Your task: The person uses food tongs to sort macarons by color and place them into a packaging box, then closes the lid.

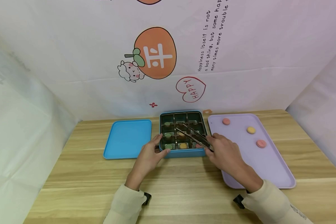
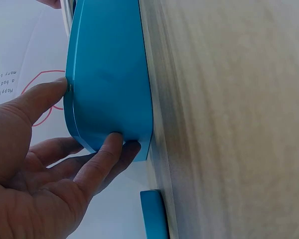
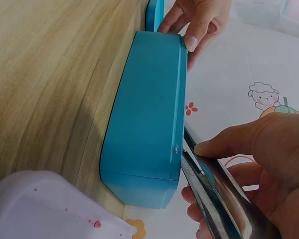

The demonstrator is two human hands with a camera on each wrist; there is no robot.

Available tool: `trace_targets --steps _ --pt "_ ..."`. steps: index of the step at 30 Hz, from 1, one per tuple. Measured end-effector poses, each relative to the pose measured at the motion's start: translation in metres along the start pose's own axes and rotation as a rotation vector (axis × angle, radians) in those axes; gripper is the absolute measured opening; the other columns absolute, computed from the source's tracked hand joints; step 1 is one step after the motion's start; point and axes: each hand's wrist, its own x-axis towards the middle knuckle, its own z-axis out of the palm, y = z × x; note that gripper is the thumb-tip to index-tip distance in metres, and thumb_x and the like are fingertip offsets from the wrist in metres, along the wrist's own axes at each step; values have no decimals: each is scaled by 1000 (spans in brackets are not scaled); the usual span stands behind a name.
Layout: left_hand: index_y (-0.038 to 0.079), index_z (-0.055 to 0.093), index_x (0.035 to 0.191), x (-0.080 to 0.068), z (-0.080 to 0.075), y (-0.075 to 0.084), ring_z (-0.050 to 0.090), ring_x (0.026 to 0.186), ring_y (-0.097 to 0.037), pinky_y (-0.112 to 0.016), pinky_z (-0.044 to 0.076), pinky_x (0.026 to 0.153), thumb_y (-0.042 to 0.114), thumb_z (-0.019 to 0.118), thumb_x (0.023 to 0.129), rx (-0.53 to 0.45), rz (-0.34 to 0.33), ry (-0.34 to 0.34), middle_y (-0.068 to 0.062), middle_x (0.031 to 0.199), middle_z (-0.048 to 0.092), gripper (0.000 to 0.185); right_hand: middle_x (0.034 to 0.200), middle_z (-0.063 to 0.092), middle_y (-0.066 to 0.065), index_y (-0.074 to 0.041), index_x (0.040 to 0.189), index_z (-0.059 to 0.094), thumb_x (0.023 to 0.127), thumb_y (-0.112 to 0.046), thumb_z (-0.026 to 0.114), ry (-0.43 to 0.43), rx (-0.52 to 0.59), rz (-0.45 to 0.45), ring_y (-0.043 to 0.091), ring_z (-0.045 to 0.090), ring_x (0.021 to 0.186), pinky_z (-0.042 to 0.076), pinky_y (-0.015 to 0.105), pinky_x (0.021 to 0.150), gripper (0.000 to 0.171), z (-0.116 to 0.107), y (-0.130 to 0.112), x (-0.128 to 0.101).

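Observation:
A blue tin (image 1: 184,153) with a dark compartment insert stands in the middle of the table. Green macarons (image 1: 169,146) sit in its left column, yellow macarons (image 1: 183,145) in the middle one, and a pink macaron (image 1: 198,145) at front right. My left hand (image 1: 149,155) grips the tin's front left corner, thumb at the rim and fingers against the side. Metal tongs (image 3: 214,191) are held in my right hand (image 1: 225,153) at the tin's right edge. Their tips are spread over the centre compartment, near the yellow macaron there, with nothing pinched between them.
To the right lies a lilac tray (image 1: 249,165) with two pink macarons (image 1: 261,143) and a yellow macaron (image 1: 251,130). A flat blue lid (image 1: 128,138) lies left of the tin. Behind the table hangs a printed white cloth (image 1: 100,62).

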Motion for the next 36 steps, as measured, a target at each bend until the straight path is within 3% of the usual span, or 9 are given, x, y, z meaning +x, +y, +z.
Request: trace_targets --steps 15,22,36 --pt "8 39 162 0 -1 0 42 59 -12 -28 39 61 26 76 99 -5 8 1 -14 171 32 75 104 72 19 4 120 75 90 -14 80 6 13 19 30 67 79 54 49 55 35 -1 2 -4" --pt "8 40 162 1 0 0 41 58 -12 -28 39 60 26 76 99 1 9 4 -15 171 32 75 110 72 21 5 125 73 90 -13 79 10 22 39 33 69 82 54 50 56 40 -7 8 -8" --pt "8 39 162 1 0 0 41 58 -13 -28 37 58 25 76 99 -11 2 -4 -14 172 31 75 98 71 19 3 118 73 88 -11 77 64 2 82 30 65 76 48 48 50 34 -25 49 -34"
